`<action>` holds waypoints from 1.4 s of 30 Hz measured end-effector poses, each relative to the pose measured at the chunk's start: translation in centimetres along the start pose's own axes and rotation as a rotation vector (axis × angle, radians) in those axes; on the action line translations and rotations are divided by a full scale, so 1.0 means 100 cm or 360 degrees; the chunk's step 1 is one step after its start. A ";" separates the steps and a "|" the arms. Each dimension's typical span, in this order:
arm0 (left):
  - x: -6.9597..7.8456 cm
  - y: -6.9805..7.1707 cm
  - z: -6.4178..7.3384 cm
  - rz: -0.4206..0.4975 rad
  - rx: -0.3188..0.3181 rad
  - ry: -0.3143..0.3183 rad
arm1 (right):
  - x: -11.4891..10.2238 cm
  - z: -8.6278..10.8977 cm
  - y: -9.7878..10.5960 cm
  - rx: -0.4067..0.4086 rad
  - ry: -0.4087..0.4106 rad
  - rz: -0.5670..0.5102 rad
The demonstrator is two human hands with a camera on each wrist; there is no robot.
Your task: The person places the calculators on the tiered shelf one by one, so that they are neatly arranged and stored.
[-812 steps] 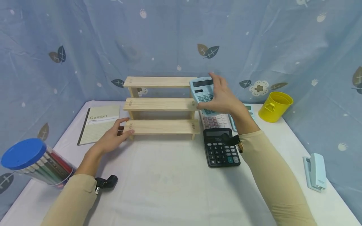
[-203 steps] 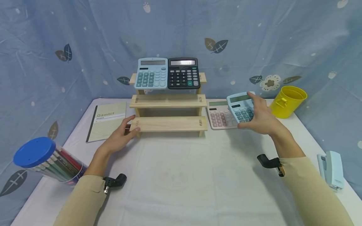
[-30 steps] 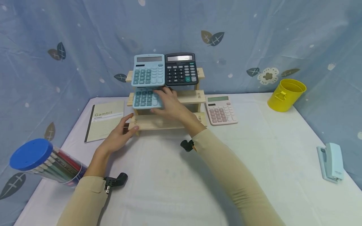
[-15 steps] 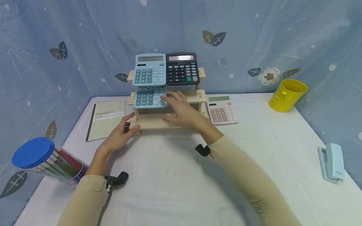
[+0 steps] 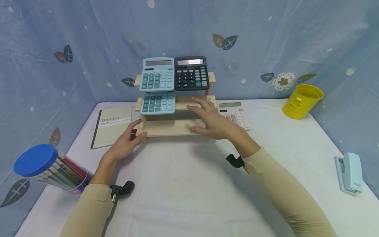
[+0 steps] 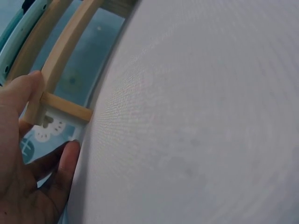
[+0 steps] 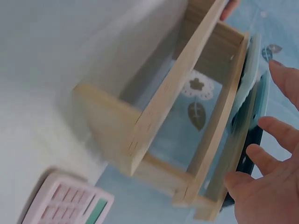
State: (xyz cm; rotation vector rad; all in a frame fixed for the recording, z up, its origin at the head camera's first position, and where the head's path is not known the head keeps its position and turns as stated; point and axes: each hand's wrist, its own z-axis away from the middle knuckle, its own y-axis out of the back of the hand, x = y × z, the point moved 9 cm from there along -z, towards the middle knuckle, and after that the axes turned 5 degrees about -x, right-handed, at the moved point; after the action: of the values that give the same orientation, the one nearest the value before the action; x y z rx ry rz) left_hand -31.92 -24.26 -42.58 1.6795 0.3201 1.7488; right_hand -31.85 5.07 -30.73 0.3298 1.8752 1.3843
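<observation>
A three-tier wooden shelf (image 5: 168, 128) stands on the cloth. On its top tier a light blue calculator (image 5: 157, 75) and a black calculator (image 5: 191, 76) lean side by side. A second light blue calculator (image 5: 158, 103) occupies the left of the middle tier, its upper part hidden. My left hand (image 5: 124, 142) grips the bottom tier's left end between thumb and fingers; the left wrist view shows the thumb (image 6: 29, 84) against the wood. My right hand (image 5: 217, 122), fingers spread and holding nothing, hovers before the shelf's right side, partly covering a pink calculator (image 5: 230, 105) on the table.
A notebook (image 5: 111, 126) lies left of the shelf. In front of it, a clear tub of pencils with a blue lid (image 5: 36, 160) leans near the left forearm. A yellow bucket (image 5: 297, 104) and a light blue stapler (image 5: 351, 173) are at the right. Patterned cloth hangs behind.
The black and both blue calculators have gone onto the shelf since the oldest frame. Over the last second my right hand has let go of the second blue one and drawn back rightward.
</observation>
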 end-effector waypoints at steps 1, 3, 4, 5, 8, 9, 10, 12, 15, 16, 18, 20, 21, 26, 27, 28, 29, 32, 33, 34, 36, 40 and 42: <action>0.000 0.000 0.000 -0.0002 0.0001 0.0004 | 0.001 0.004 0.002 -0.0005 0.0000 -0.0009; -0.001 0.000 0.000 -0.0005 0.0003 0.0009 | 0.005 0.011 0.004 -0.0020 -0.0010 -0.0025; -0.001 0.001 0.000 -0.0009 0.0003 0.0011 | 0.006 0.014 0.006 -0.0022 -0.0020 -0.0034; 0.000 0.001 0.000 -0.0014 0.0003 0.0010 | 0.009 0.017 0.008 -0.0022 -0.0032 -0.0039; 0.001 0.001 -0.001 -0.0015 0.0003 0.0003 | 0.015 0.027 0.014 -0.0016 -0.0062 -0.0030; 0.001 0.001 -0.001 -0.0015 0.0003 -0.0003 | 0.017 0.030 0.016 -0.0012 -0.0065 -0.0022; 0.001 0.001 -0.001 -0.0015 0.0003 -0.0008 | 0.019 0.032 0.018 -0.0012 -0.0070 -0.0013; 0.001 0.000 -0.001 -0.0013 0.0003 -0.0010 | 0.024 0.037 0.020 -0.0012 -0.0080 0.0005; -0.001 -0.001 0.000 -0.0006 0.0005 -0.0008 | 0.033 0.044 0.023 0.0000 -0.0106 0.0030; -0.001 -0.002 0.000 -0.0001 0.0003 -0.0006 | 0.036 0.046 0.024 0.0002 -0.0116 0.0033; 0.000 -0.001 0.001 0.0006 0.0006 0.0000 | 0.042 0.050 0.027 0.0021 -0.0127 0.0019; 0.001 -0.001 0.000 0.0007 0.0006 0.0003 | 0.049 0.052 0.029 0.0043 -0.0134 -0.0007; 0.001 0.000 0.000 0.0002 0.0003 0.0002 | 0.051 0.053 0.029 0.0052 -0.0136 -0.0022; 0.000 0.002 -0.001 -0.0029 -0.0002 0.0013 | 0.068 0.055 0.032 0.0084 -0.0174 -0.0057; 0.000 0.002 -0.002 -0.0030 -0.0003 0.0012 | 0.071 0.055 0.033 0.0090 -0.0185 -0.0049; 0.001 0.002 -0.002 -0.0028 -0.0005 0.0010 | 0.074 0.055 0.034 0.0096 -0.0198 -0.0041; 0.002 0.003 -0.003 -0.0025 -0.0004 0.0004 | 0.077 0.056 0.036 0.0103 -0.0205 -0.0030; 0.005 0.004 -0.006 -0.0009 -0.0001 -0.0013 | 0.087 0.057 0.042 0.0137 -0.0242 -0.0022; 0.005 0.004 -0.006 -0.0010 0.0001 -0.0013 | 0.090 0.057 0.043 0.0143 -0.0249 -0.0027; 0.005 0.005 -0.007 -0.0011 0.0003 -0.0014 | 0.093 0.058 0.044 0.0152 -0.0258 -0.0037; 0.005 0.004 -0.008 -0.0011 -0.0005 -0.0012 | 0.100 0.059 0.044 0.0174 -0.0280 -0.0077; 0.002 0.002 -0.006 -0.0033 -0.0035 0.0012 | 0.117 0.060 0.036 0.0189 -0.0348 -0.0137; 0.000 0.003 -0.004 -0.0045 -0.0036 0.0035 | 0.125 0.058 0.031 0.0192 -0.0379 -0.0169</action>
State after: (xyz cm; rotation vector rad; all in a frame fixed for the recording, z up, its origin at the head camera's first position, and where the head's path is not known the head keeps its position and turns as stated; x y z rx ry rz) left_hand -32.41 -24.40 -42.46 1.6331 0.3313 1.7448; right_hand -36.85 17.84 -33.88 0.4299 1.7552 1.1123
